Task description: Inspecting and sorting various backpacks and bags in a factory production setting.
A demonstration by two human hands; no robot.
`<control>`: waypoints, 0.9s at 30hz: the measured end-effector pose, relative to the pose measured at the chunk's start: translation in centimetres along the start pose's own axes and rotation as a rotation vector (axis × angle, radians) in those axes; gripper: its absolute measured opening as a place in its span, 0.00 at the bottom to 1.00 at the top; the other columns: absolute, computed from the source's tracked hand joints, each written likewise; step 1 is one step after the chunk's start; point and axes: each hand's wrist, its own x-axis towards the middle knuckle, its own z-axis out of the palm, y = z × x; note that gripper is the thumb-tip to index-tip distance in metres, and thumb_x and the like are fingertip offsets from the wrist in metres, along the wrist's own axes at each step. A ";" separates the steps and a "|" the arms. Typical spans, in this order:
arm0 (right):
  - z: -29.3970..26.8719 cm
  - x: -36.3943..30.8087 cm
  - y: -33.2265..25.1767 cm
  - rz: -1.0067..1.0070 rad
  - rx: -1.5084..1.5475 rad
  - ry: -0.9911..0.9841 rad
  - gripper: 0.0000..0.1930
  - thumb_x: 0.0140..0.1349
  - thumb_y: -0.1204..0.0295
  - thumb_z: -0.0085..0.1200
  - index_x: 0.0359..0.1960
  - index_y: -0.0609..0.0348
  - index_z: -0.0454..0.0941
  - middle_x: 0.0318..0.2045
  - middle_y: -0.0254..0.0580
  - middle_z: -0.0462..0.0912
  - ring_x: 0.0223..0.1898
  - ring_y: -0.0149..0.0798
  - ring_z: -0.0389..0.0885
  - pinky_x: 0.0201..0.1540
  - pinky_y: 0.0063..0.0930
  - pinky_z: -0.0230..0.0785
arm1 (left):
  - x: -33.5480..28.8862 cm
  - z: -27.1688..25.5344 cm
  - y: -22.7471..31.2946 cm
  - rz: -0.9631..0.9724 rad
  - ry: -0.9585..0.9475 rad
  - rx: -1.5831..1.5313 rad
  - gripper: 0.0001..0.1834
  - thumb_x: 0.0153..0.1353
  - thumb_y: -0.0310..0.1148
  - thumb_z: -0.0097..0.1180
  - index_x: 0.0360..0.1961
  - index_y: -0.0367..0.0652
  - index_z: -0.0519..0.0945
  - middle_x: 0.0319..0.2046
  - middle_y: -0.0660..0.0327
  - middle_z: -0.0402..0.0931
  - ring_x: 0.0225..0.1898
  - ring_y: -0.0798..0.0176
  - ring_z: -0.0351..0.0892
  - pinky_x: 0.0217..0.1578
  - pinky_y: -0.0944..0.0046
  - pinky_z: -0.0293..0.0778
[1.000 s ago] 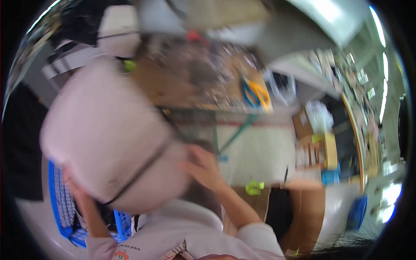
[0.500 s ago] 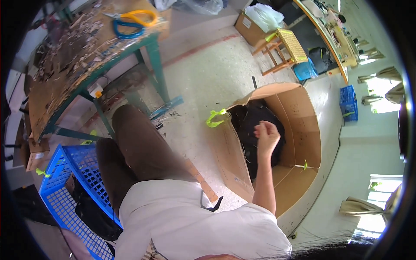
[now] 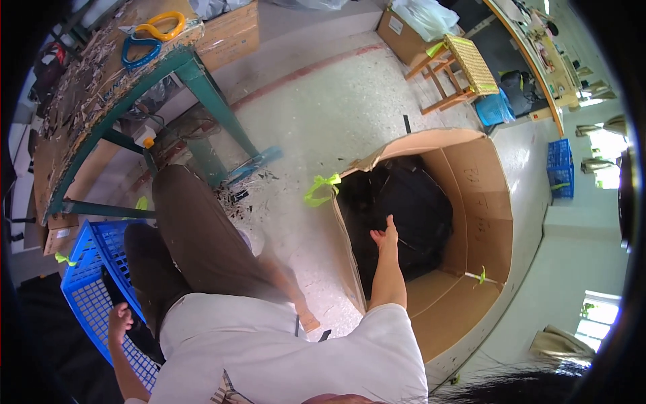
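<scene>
My left hand [image 3: 120, 323] is at the blue plastic basket [image 3: 84, 296] on my left, its fingers curled in against a black fabric item [image 3: 145, 342] lying there. What those fingers grip, if anything, I cannot make out. On the other side, my right hand [image 3: 385, 236] reaches over a large open cardboard box [image 3: 471, 195], fingers apart and nothing in them. Below that hand, dark fabric items [image 3: 420, 209] lie inside the box, too dark to tell apart. Yellow-green ties [image 3: 321, 190] hang on the box's left edge.
A worn green-legged table [image 3: 202, 87] at upper left holds scraps and scissors with orange and blue handles [image 3: 141, 50]. Debris [image 3: 252, 195] litters the floor beside my knee. A woven-top wooden stool [image 3: 470, 64] and a box with a plastic bag [image 3: 424, 20] stand farther back.
My left hand has come into view at the blue basket. My right hand has lowered and shifted left over the box, its fingers opening from a curled pose. My view has shifted slightly.
</scene>
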 end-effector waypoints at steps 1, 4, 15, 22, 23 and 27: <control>0.0 0.6 -0.2 -0.002 0.061 0.086 0.38 0.45 0.57 0.62 0.54 0.62 0.57 0.53 0.58 0.58 0.51 0.56 0.62 0.52 0.50 0.58 | 0.7 0.0 0.5 0.038 0.031 0.075 0.16 0.52 0.31 0.51 0.43 0.40 0.70 0.22 0.67 0.68 0.19 0.73 0.69 0.13 0.75 0.61; 0.0 0.8 -0.2 -0.092 0.186 0.155 0.33 0.43 0.57 0.63 0.49 0.61 0.65 0.44 0.54 0.69 0.48 0.54 0.66 0.49 0.49 0.61 | 1.7 -0.3 2.2 0.148 0.072 0.249 0.14 0.51 0.30 0.51 0.40 0.38 0.72 0.20 0.66 0.68 0.19 0.75 0.68 0.13 0.75 0.59; 1.3 -28.2 -5.5 -0.661 0.311 -0.353 0.06 0.50 0.77 0.46 0.30 0.66 0.69 0.20 0.40 0.73 0.22 0.37 0.75 0.29 0.28 0.71 | -6.0 11.9 31.6 0.775 -0.071 0.038 0.14 0.54 0.26 0.49 0.42 0.33 0.71 0.33 0.58 0.73 0.36 0.67 0.74 0.39 0.69 0.69; 3.7 -41.2 2.2 -0.844 -0.128 -1.018 0.04 0.51 0.82 0.48 0.30 0.63 0.72 0.28 0.36 0.75 0.24 0.30 0.76 0.27 0.21 0.68 | -8.5 21.8 43.8 0.879 -0.655 -0.065 0.24 0.59 0.43 0.45 0.50 0.37 0.66 0.42 0.53 0.70 0.40 0.62 0.73 0.37 0.67 0.71; 4.2 -42.8 3.4 -0.732 -0.133 -1.143 0.06 0.49 0.82 0.50 0.30 0.62 0.72 0.27 0.36 0.74 0.26 0.30 0.75 0.29 0.22 0.67 | -8.9 22.3 43.9 0.810 -0.826 -0.092 0.28 0.58 0.48 0.44 0.52 0.37 0.65 0.44 0.53 0.69 0.42 0.62 0.72 0.36 0.67 0.71; 8.1 -44.2 6.1 -1.036 -0.520 -1.345 0.07 0.48 0.77 0.48 0.30 0.62 0.71 0.29 0.47 0.73 0.33 0.45 0.73 0.36 0.35 0.64 | -12.6 21.3 43.3 1.275 -1.119 0.216 0.51 0.38 0.60 0.59 0.57 0.35 0.58 0.52 0.54 0.63 0.49 0.57 0.67 0.48 0.61 0.64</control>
